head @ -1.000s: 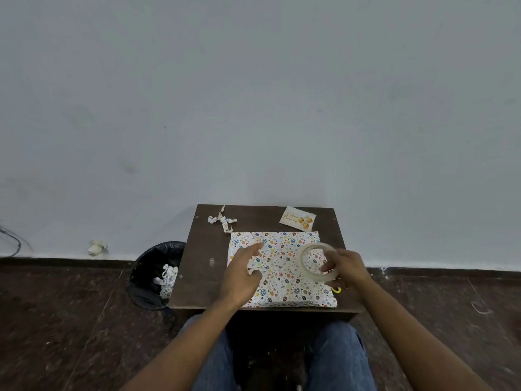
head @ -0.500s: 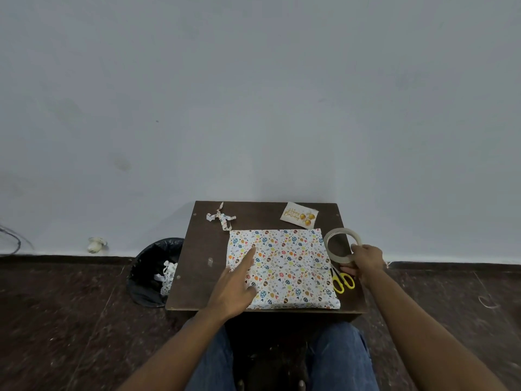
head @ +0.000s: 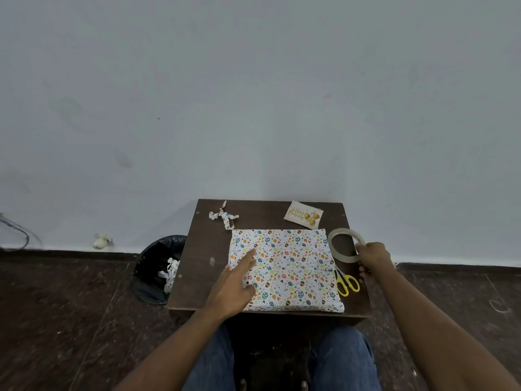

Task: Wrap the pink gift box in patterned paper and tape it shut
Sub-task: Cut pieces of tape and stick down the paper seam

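Left hand point(head: 235, 286) lies flat, fingers straight, pressing the wrapped gift box point(head: 284, 268); right hand point(head: 373, 258) pinches the tape roll point(head: 345, 245) just beside it, above the yellow scissors point(head: 347, 283).

Dark wooden table point(head: 203, 266) under wrapped box point(head: 290, 266), scissors point(head: 347, 283), card point(head: 303, 215), paper scrap point(head: 224, 217).

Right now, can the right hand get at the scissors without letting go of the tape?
Probably not cleanly: the right hand grips the tape roll. The scissors lie uncovered just beside it, so the path looks free.
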The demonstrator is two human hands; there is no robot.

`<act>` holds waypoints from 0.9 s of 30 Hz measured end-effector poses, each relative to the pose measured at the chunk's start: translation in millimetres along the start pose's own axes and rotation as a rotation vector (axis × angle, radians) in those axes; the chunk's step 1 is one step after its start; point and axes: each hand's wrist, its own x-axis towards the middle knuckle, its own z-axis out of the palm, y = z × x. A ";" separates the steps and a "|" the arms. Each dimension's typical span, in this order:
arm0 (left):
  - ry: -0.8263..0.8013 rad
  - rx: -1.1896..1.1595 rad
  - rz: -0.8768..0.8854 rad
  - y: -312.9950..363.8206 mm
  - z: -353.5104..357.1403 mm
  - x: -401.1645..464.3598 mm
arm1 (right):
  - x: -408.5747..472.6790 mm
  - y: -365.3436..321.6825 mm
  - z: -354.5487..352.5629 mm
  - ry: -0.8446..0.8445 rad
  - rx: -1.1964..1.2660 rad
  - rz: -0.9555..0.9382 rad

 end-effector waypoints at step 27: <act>0.193 -0.437 -0.036 13.3 0.3 -0.7 | -116.2 -29.8 59.4 -0.052 0.348 -0.599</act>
